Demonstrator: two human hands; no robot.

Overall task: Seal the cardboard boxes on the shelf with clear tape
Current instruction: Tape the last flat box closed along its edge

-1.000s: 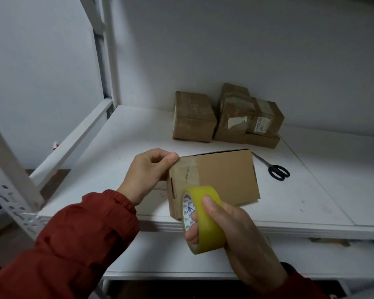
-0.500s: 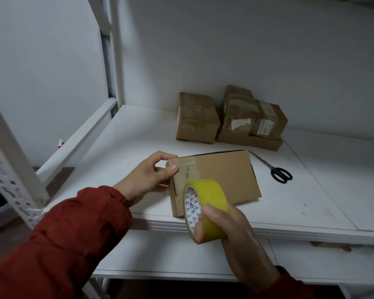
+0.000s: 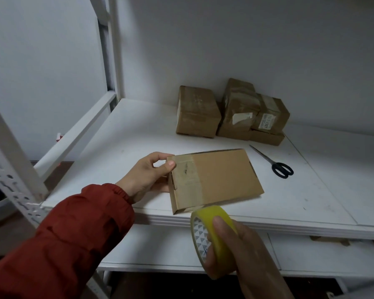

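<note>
Taping step: our left hand (image 3: 146,176) grip pinched the 9 o'clock end of the box (image 3: 222,175) at the shelf (image 3: 136,128) front, right hand (image 3: 249,258) clamped round the tape roll (image 3: 217,236) at 6 o'clock; next, probably, cutting the strip.

I see the left hand (image 3: 147,175) gripping the left end of the flat cardboard box (image 3: 222,175), thumb on its taped top. The box lies at the front edge of the white shelf (image 3: 127,134). The right hand (image 3: 246,255) holds the yellow tape roll (image 3: 216,238) just below that edge. Black scissors (image 3: 274,164) lie to the right of the box, and the taped boxes (image 3: 197,113) are clustered at the back.
</note>
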